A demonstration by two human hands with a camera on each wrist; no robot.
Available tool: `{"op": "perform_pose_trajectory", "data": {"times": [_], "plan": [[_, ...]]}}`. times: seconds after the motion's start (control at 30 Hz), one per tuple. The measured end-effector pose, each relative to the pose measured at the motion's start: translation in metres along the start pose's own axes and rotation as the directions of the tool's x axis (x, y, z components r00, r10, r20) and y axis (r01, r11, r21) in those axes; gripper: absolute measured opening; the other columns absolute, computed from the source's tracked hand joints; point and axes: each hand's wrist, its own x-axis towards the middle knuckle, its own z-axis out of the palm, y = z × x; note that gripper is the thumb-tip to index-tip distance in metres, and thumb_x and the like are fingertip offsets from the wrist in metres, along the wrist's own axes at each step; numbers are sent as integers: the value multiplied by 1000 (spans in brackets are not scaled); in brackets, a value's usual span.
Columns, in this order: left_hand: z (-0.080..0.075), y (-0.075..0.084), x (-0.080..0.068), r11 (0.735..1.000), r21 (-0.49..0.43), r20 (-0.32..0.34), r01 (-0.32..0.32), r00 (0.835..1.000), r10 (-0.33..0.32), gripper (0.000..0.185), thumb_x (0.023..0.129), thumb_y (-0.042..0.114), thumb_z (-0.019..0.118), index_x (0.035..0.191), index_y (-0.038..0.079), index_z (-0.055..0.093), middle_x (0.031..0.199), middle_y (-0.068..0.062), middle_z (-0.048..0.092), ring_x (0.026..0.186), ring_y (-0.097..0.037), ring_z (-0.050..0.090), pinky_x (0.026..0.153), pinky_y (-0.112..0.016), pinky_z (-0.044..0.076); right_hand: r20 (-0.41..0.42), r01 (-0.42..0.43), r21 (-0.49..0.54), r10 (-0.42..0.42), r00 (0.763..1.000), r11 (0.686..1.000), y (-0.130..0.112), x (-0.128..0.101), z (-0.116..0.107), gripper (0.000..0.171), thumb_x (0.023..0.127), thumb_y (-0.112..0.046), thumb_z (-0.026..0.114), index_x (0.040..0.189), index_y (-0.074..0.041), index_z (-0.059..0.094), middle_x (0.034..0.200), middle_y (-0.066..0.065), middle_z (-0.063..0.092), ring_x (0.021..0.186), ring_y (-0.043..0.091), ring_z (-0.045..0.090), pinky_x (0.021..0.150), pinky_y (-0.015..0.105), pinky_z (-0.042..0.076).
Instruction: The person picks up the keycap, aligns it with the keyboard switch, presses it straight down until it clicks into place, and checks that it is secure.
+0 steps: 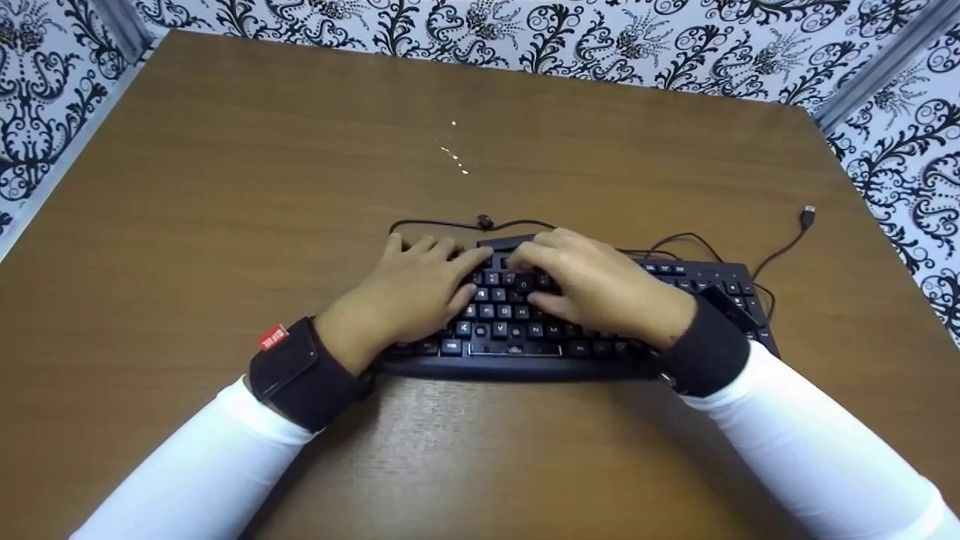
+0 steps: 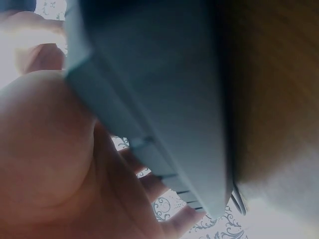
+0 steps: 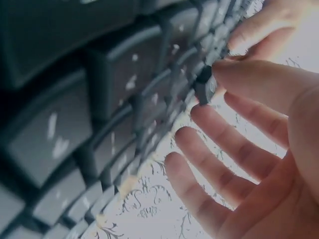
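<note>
A black keyboard [image 1: 517, 367] lies on the brown table in the head view, its near edge facing me. Over its left end rests my left hand [image 1: 401, 289], fingers spread and fairly straight, index fingertip at the back edge and thumb over the keys. My right hand [image 1: 592, 281] is above the middle keys. Thumb and index finger pinch a single dark keycap [image 3: 204, 87], which stands out from the key rows in the right wrist view; the other fingers extend loosely. In the left wrist view the keyboard's side [image 2: 164, 99] hides part of the left hand.
A black cable [image 1: 442, 222] loops behind the keyboard, and its USB plug [image 1: 807, 217] lies at the right. Small white specks [image 1: 454, 156] mark the table [image 1: 300, 150] farther back. Patterned black-and-white walls [image 1: 480, 30] border the table's far side.
</note>
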Motion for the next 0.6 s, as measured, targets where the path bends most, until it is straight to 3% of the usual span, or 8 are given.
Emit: {"op": "perform_pose_trajectory", "data": {"times": [0.13, 0.27, 0.43, 0.5, 0.6], "plan": [[-2, 2, 3, 1000, 13, 18, 3, 1000, -3, 54, 106, 42, 39, 158, 32, 28, 156, -11, 42, 145, -35, 38, 116, -68, 22, 5, -98, 21, 98, 995, 995, 5, -18, -5, 53, 86, -31, 77, 134, -14, 61, 131, 11, 63, 121, 29, 57, 106, 52, 46], [-4, 3, 4, 1000, 26, 36, 11, 999, -12, 55, 106, 43, 38, 159, 33, 27, 158, -12, 40, 146, -35, 37, 117, -68, 20, 99, -186, 28, 182, 978, 982, 8, -35, -6, 85, 82, -50, 78, 153, -19, 43, 152, 13, 46, 139, 36, 43, 115, 63, 30], [-8, 2, 2, 1000, 20, 35, 2, 999, -3, 55, 106, 43, 39, 159, 32, 28, 158, -12, 40, 146, -35, 37, 117, -68, 20, 189, -242, 18, 234, 954, 970, 13, -44, -2, 111, 73, -58, 81, 160, -21, 24, 165, 13, 24, 151, 40, 24, 119, 69, 14], [-9, 0, -1, 1000, -1, 15, -13, 1000, 13, 55, 106, 42, 42, 158, 30, 29, 157, -12, 41, 146, -36, 38, 117, -68, 21, 206, -244, 21, 234, 950, 970, 15, -45, 0, 116, 70, -57, 84, 161, -21, 21, 166, 14, 21, 152, 41, 21, 119, 68, 12], [-11, -1, -5, 997, -43, -73, -70, 995, 67, 55, 103, 37, 53, 155, 27, 39, 154, -11, 46, 142, -35, 42, 115, -66, 28, 211, -215, 31, 204, 956, 976, 17, -43, 5, 121, 67, -54, 87, 161, -19, 20, 165, 17, 22, 151, 42, 21, 121, 65, 14]]}}
